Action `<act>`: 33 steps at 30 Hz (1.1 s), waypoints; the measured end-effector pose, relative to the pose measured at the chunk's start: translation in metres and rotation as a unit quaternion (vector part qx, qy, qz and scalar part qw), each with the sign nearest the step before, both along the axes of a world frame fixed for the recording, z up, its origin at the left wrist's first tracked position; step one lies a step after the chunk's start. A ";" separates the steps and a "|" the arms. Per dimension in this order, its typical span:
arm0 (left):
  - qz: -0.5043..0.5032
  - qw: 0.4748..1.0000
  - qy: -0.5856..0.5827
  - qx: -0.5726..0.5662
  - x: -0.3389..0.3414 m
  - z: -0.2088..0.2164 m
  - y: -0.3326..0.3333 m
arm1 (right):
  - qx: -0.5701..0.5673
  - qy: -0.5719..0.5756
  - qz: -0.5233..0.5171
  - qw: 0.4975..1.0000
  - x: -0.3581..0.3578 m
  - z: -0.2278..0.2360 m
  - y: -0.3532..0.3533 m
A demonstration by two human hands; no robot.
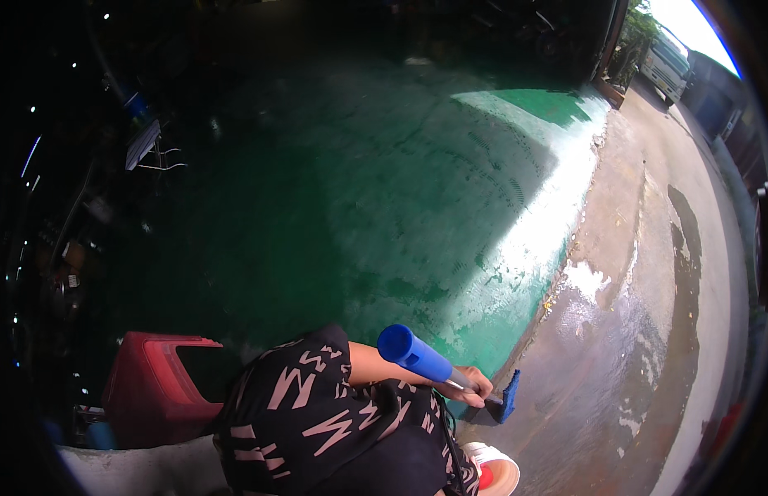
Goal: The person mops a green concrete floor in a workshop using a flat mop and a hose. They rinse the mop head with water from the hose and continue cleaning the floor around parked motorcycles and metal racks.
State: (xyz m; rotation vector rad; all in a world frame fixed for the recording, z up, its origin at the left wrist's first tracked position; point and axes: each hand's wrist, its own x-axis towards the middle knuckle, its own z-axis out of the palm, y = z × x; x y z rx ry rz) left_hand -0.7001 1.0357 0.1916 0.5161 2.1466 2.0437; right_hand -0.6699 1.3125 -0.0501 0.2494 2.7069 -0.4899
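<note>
A pole tool (413, 355) has a thick blue grip, a grey metal shaft and a small blue head (509, 397). Whether that head is a brush or a squeegee I cannot tell. The grip end rises toward me, and the head is at the lower right, over the wet concrete. From a black patterned sleeve, my left arm reaches across to the right. My left hand (476, 382) is closed round the shaft, close to the head in this view. My right hand cannot be told apart from the skin just below the shaft.
Green floor (384, 207) meets wet concrete (607, 331) along a rough edge at the right. A red plastic chair (148, 388) stands at lower left. Beside my body is a white bucket (504, 473) with something red inside. A folding table (142, 147) stands far left; a truck (666, 68) far right.
</note>
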 end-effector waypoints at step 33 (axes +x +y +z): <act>-0.007 0.999 -0.033 -0.020 -0.150 0.048 -0.112 | -0.257 0.045 0.149 0.954 -0.247 0.029 -0.151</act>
